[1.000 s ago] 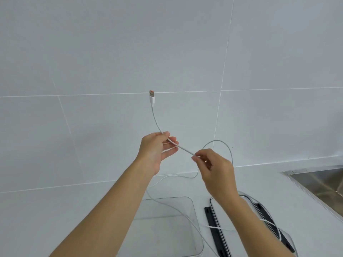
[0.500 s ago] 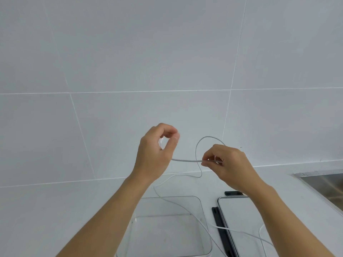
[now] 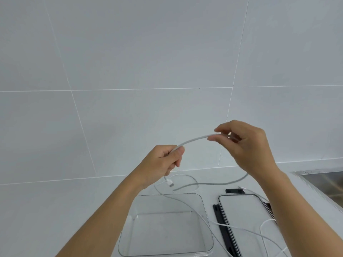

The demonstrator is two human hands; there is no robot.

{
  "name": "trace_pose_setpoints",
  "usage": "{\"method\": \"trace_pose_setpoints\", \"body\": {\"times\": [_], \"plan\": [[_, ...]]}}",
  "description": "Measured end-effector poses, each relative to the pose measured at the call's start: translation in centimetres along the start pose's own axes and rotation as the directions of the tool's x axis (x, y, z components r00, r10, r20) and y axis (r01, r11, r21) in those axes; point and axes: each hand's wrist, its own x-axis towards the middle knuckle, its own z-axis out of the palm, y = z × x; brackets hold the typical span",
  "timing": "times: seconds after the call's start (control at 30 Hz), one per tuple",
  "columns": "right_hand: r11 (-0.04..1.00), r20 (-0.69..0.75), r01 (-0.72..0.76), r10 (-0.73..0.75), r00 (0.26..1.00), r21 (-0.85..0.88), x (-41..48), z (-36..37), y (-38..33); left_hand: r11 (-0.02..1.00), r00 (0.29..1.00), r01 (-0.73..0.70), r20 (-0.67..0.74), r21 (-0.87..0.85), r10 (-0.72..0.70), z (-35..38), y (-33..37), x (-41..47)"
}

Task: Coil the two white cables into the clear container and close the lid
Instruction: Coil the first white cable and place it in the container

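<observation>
My left hand (image 3: 161,163) is closed around a white cable (image 3: 193,140), with the cable's plug (image 3: 169,183) hanging below the fist. My right hand (image 3: 245,145) pinches the same cable higher and to the right, so a short arc spans between the hands. The rest of the cable sags behind my right wrist and trails onto the counter. Below the hands sits the clear container (image 3: 202,201), with cable draped across its right side. Its lid (image 3: 241,210), with black clips, lies to the right, and a second white cable (image 3: 263,227) lies looped over it.
The white counter (image 3: 55,210) meets a white tiled wall (image 3: 148,71) behind. A steel sink (image 3: 326,184) is set into the counter at the far right.
My left hand dropped and turned over, and the plug that stood above it now hangs below. My right hand rose and slid along the cable. The view shifted left.
</observation>
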Motion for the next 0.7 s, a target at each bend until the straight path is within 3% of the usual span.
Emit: {"method": "trace_pose_setpoints", "body": {"times": [0.1, 0.23, 0.47, 0.7], "plan": [[0.98, -0.042, -0.187, 0.19, 0.981, 0.065, 0.2, 0.0, 1.2, 0.983, 1.0, -0.013, -0.01, -0.181, 0.012, -0.5, 0.3, -0.1], [0.892, 0.011, -0.358, 0.369, 0.929, 0.277, 0.0, -0.2, 2.9, 0.877, 0.998, -0.014, -0.062, -0.48, -0.018, -1.7, 0.7, -0.2], [0.818, 0.14, -0.41, 0.388, 0.911, 0.403, -0.6, 0.4, 3.9, 0.635, 0.994, -0.056, -0.103, -0.77, -0.037, -2.9, 2.2, -0.4], [0.745, 0.077, -0.35, 0.375, 0.924, 0.568, -1.0, 0.6, 4.7, 0.514, 0.991, -0.12, -0.133, -0.849, 0.012, -3.5, 2.8, -0.5]]}}
